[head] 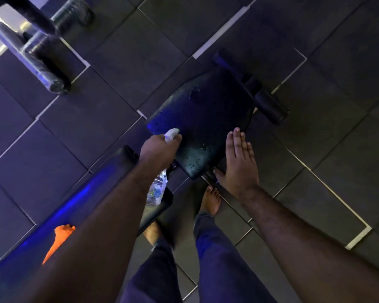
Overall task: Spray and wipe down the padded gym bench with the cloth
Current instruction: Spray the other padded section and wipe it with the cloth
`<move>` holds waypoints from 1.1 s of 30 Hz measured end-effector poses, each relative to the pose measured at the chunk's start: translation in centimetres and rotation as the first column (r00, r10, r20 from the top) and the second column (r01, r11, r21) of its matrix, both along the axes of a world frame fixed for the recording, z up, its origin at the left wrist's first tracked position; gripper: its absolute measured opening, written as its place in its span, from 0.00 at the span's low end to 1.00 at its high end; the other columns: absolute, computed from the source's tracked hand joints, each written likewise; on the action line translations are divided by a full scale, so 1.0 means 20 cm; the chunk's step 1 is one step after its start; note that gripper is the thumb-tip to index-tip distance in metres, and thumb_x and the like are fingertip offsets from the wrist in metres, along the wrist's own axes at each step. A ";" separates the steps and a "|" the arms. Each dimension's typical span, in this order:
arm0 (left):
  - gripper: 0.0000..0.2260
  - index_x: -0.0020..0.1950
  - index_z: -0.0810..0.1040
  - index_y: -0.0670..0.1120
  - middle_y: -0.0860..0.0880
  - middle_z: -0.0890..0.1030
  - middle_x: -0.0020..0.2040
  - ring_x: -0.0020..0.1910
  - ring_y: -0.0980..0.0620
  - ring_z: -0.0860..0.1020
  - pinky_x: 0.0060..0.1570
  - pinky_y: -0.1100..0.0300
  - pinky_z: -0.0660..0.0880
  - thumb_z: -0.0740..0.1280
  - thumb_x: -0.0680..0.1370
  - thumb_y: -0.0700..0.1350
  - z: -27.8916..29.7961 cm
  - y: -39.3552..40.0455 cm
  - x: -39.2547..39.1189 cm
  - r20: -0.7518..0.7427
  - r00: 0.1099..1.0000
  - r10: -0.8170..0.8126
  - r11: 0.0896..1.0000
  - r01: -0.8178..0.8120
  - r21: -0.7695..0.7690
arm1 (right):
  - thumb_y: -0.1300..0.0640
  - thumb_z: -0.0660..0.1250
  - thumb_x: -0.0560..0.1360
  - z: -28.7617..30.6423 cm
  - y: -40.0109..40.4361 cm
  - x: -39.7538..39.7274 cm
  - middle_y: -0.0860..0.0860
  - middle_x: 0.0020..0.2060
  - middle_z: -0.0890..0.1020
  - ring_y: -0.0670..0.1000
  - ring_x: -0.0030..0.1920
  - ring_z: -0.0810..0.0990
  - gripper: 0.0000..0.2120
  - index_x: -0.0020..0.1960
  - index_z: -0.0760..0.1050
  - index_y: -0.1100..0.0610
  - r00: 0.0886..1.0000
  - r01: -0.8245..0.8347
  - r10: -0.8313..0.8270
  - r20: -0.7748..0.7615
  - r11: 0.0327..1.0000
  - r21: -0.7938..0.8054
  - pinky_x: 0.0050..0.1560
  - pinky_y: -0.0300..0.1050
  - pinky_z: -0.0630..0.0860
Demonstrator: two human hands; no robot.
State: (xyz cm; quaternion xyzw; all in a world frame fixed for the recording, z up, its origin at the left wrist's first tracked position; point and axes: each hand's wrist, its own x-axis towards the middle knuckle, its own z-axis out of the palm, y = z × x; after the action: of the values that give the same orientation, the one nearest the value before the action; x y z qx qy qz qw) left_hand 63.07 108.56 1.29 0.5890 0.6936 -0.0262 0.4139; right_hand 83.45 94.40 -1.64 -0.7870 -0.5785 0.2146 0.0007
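The black padded seat of the gym bench (206,125) is seen from above, dotted with droplets (194,94). At its near-left edge a spray bottle (159,186) is gripped by the left hand (160,150), the fingers being wrapped around the neck with the white nozzle (172,133) pointed over the pad and the clear body hanging below the wrist. The right hand (239,162) is held flat and unclenched, nothing being grasped; its thumb is set at the pad's near corner and its fingers (235,138) are stretched along the pad's right edge. An orange cloth (60,237) is laid on the longer back pad (92,193) to the left, well apart from both hands and partly hidden by the left forearm. Bare feet (210,200) are planted on the dark floor tiles (315,193) below.
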 end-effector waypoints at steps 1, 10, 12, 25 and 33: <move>0.24 0.70 0.84 0.58 0.51 0.89 0.47 0.43 0.45 0.88 0.53 0.49 0.85 0.65 0.79 0.66 -0.01 0.01 -0.02 0.015 1.000 -0.014 1.000 0.015 -0.022 | 0.43 0.80 0.70 0.01 0.00 -0.01 0.57 0.87 0.43 0.58 0.87 0.46 0.62 0.86 0.43 0.61 1.000 0.013 -0.013 -0.004 1.000 0.001 0.85 0.56 0.48; 0.15 0.52 0.87 0.56 0.49 0.83 0.44 0.38 0.53 0.80 0.32 0.57 0.80 0.73 0.73 0.63 0.13 -0.22 -0.37 0.514 0.757 0.403 0.901 -0.428 -0.076 | 0.51 0.75 0.70 0.05 -0.01 -0.35 0.60 0.86 0.47 0.60 0.86 0.46 0.55 0.86 0.46 0.62 0.987 -0.163 0.163 -0.007 0.986 -0.030 0.85 0.60 0.48; 0.09 0.53 0.87 0.57 0.52 0.84 0.45 0.38 0.56 0.80 0.35 0.58 0.80 0.73 0.78 0.59 0.18 -0.31 -0.52 0.612 0.688 0.391 0.845 -0.531 0.057 | 0.52 0.73 0.70 0.06 -0.02 -0.51 0.60 0.86 0.54 0.60 0.86 0.53 0.51 0.86 0.53 0.62 0.945 -0.325 0.324 -0.039 0.945 -0.021 0.85 0.60 0.52; 0.18 0.75 0.78 0.55 0.46 0.87 0.63 0.49 0.42 0.86 0.54 0.44 0.82 0.62 0.88 0.59 0.20 -0.81 -1.87 0.580 0.582 0.570 0.302 -0.805 0.511 | 0.45 0.68 0.80 0.10 0.06 -1.90 0.58 0.80 0.68 0.63 0.80 0.66 0.33 0.81 0.67 0.57 0.642 -0.759 0.746 -0.177 0.651 -0.009 0.80 0.60 0.61; 0.21 0.79 0.75 0.54 0.56 0.87 0.61 0.52 0.57 0.85 0.54 0.56 0.81 0.62 0.88 0.59 0.10 -1.09 -2.36 0.527 0.477 0.703 0.163 -0.830 0.534 | 0.39 0.67 0.79 0.05 -0.02 -2.48 0.56 0.80 0.68 0.60 0.77 0.67 0.40 0.84 0.59 0.56 0.429 -0.903 0.895 -0.121 0.428 -0.033 0.76 0.59 0.65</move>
State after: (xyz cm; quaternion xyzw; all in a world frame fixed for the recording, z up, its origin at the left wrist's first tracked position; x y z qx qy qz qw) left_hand 15.79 86.86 3.20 0.2656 0.8020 0.5155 0.1436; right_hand 33.79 94.04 -0.73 -0.3468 -0.8975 0.2416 -0.1255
